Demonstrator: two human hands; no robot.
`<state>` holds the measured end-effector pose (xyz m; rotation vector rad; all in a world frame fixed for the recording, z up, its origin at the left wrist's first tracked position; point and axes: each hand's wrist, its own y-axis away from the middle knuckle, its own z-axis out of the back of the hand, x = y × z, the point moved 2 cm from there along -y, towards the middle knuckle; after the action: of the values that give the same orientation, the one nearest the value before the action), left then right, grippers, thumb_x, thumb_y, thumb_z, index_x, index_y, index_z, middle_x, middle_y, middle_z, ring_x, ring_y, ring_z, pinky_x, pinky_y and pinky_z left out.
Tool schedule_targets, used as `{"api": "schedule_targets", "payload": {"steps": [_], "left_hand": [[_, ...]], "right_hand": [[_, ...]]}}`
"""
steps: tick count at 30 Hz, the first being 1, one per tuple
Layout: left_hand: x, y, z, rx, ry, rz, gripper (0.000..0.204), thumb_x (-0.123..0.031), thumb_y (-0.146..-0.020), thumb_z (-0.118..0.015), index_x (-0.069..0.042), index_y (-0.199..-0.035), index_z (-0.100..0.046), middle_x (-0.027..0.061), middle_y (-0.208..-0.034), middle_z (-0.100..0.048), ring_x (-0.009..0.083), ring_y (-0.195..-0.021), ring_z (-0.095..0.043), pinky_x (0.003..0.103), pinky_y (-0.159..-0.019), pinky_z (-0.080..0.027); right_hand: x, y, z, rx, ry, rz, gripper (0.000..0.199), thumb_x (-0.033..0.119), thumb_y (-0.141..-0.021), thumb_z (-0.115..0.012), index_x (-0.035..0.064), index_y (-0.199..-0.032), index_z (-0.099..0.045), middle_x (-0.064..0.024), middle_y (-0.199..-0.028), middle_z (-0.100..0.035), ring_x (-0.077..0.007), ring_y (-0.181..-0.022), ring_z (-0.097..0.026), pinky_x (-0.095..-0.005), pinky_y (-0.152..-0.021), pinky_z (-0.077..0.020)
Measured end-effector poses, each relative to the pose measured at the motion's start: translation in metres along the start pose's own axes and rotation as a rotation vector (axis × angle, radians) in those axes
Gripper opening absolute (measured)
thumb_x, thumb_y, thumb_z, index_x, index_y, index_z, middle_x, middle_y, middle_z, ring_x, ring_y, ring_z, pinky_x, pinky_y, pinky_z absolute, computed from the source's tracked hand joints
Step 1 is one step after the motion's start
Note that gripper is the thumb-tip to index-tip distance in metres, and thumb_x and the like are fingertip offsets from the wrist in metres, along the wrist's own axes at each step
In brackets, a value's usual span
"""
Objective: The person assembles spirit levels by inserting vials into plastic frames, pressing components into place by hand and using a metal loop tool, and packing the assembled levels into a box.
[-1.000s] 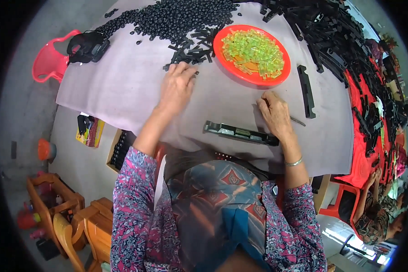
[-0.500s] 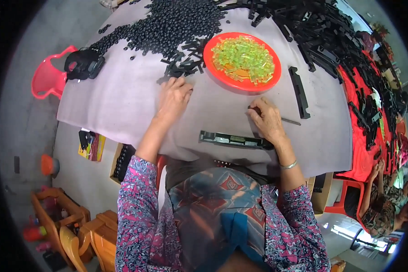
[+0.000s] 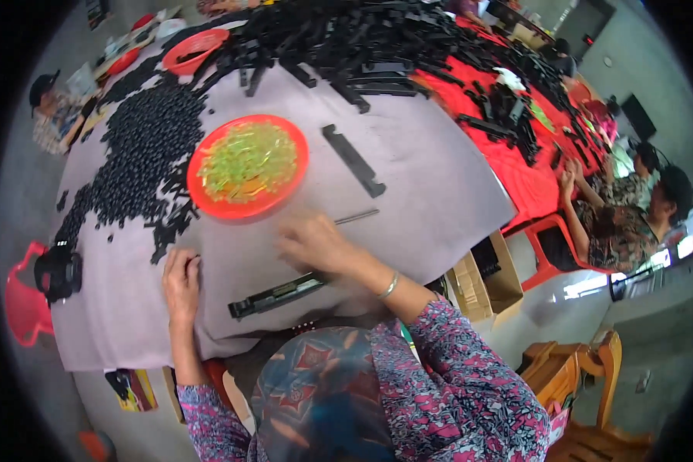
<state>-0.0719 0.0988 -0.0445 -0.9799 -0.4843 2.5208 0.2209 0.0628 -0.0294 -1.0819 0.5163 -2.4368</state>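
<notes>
My left hand point(image 3: 181, 281) lies flat on the grey cloth near the table's front edge, its fingertips beside a few small black pieces. My right hand point(image 3: 314, 242) is blurred and rests just below the orange plate point(image 3: 294, 179) of green bits, its fingers closed on the near end of a thin dark rod point(image 3: 359, 216). A long black part point(image 3: 276, 295) lies on the cloth between my two hands, partly under my right wrist. Another long black strip point(image 3: 353, 160) lies to the right of the plate.
A spread of small black pieces point(image 3: 142, 150) covers the table's left; a heap of long black parts point(image 3: 377, 46) fills the far side. A black bag point(image 3: 56, 271) sits at the left corner, above a red chair point(image 3: 21, 302). Cardboard box point(image 3: 491, 271), seated people point(image 3: 631, 202), wooden chair point(image 3: 585, 369) at right.
The view has swung round, so the table now sits at an angle. My left hand has drawn back from the black pieces toward the front edge. My right hand still has the rod.
</notes>
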Motion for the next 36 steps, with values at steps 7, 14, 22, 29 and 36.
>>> {"api": "schedule_targets", "payload": {"steps": [7,14,22,29,36], "left_hand": [[-0.094,0.008,-0.004,0.091,0.393,-0.107,0.009,0.009,-0.084,-0.061,0.002,-0.090,-0.058,0.0099,-0.082,-0.054,0.0193,-0.070,-0.056,0.029,-0.065,-0.047],[-0.127,0.028,-0.012,-0.020,0.239,-0.225,0.015,0.013,-0.082,-0.064,0.002,-0.091,-0.059,0.0106,-0.086,-0.055,0.0219,-0.073,-0.057,0.030,-0.066,-0.047],[-0.129,0.030,-0.018,-0.011,0.257,-0.280,0.016,0.012,-0.080,-0.067,0.001,-0.090,-0.061,0.0103,-0.091,-0.056,0.0222,-0.075,-0.057,0.029,-0.065,-0.047],[-0.133,0.032,-0.015,0.062,0.334,-0.201,0.016,0.010,-0.082,-0.065,0.001,-0.094,-0.058,0.0133,-0.096,-0.055,0.0247,-0.078,-0.057,0.032,-0.068,-0.048],[-0.132,0.041,-0.015,0.159,0.313,-0.184,0.024,0.011,-0.086,-0.058,0.001,-0.106,-0.049,0.0194,-0.102,-0.051,0.0353,-0.090,-0.055,0.038,-0.080,-0.047]], "right_hand": [[0.040,0.010,-0.007,0.039,-0.417,-0.155,0.028,0.027,-0.096,-0.064,-0.0009,-0.090,-0.061,-0.0109,-0.067,-0.061,-0.0130,-0.062,-0.060,-0.0310,-0.059,-0.0484],[0.043,0.019,-0.026,0.249,-0.994,-0.580,0.026,0.025,-0.096,-0.058,0.0025,-0.084,-0.063,-0.0027,-0.065,-0.059,-0.0085,-0.055,-0.055,-0.0265,-0.049,-0.0450],[0.039,0.022,-0.025,0.303,-1.117,-0.680,0.019,0.022,-0.097,-0.061,0.0053,-0.088,-0.064,0.0007,-0.065,-0.057,-0.0058,-0.053,-0.050,-0.0216,-0.048,-0.0407],[0.044,0.021,-0.012,0.352,-1.098,-0.705,0.015,0.019,-0.092,-0.062,0.0048,-0.087,-0.066,0.0014,-0.063,-0.055,-0.0058,-0.052,-0.049,-0.0220,-0.044,-0.0382],[0.048,0.027,-0.012,0.370,-1.034,-0.691,0.016,0.020,-0.092,-0.064,0.0049,-0.087,-0.066,0.0016,-0.067,-0.056,-0.0052,-0.055,-0.051,-0.0222,-0.047,-0.0389]]}}
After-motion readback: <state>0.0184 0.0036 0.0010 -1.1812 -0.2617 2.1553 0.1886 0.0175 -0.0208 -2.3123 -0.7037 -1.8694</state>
